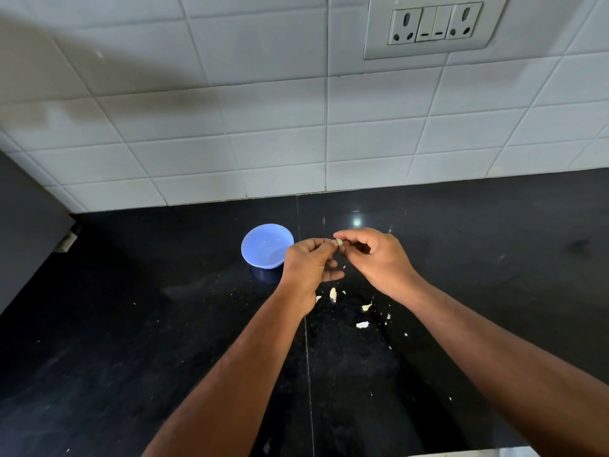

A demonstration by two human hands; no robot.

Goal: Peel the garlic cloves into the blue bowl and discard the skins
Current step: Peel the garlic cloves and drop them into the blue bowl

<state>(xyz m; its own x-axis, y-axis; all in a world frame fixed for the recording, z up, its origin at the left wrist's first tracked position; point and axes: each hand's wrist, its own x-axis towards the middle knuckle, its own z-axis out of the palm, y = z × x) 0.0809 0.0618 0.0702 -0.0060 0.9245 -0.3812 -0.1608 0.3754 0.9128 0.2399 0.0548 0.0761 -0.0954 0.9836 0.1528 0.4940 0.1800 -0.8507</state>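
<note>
A small garlic clove is held above the black counter between both hands. My left hand pinches it from the left with curled fingers, and my right hand pinches it from the right with thumb and forefinger. The blue bowl stands just left of my left hand and looks empty. Pale garlic skins and small flakes lie scattered on the counter below my hands.
The black stone counter has a seam running front to back under my hands. A white tiled wall rises behind it, with a socket panel at the upper right. A dark vertical surface borders the left.
</note>
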